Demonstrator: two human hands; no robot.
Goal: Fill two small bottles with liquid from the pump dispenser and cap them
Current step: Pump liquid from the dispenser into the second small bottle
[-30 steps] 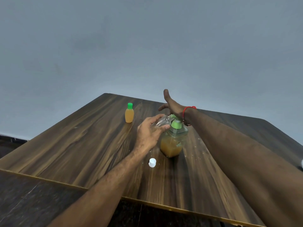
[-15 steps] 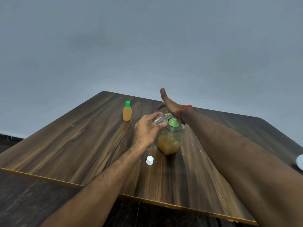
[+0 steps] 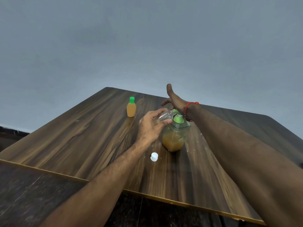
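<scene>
A clear pump dispenser (image 3: 174,140), part full of amber liquid and with a green pump head, stands mid-table. My left hand (image 3: 150,126) grips a small empty clear bottle (image 3: 164,115), tilted with its mouth by the green spout. The heel of my right hand (image 3: 176,102) rests on the pump head, fingers spread and raised. A small filled bottle with a green cap (image 3: 131,107) stands upright at the far left. A loose white cap (image 3: 154,156) lies on the table in front of the dispenser.
The dark wood table (image 3: 78,136) has a gold-trimmed front edge, with dark floor below it. Small pale specks dot the tabletop to the right of the dispenser. A grey wall fills the background.
Both hands stay at the dispenser, the tilted bottle still at the spout. Things have shifted slightly in the frame, mostly from head motion.
</scene>
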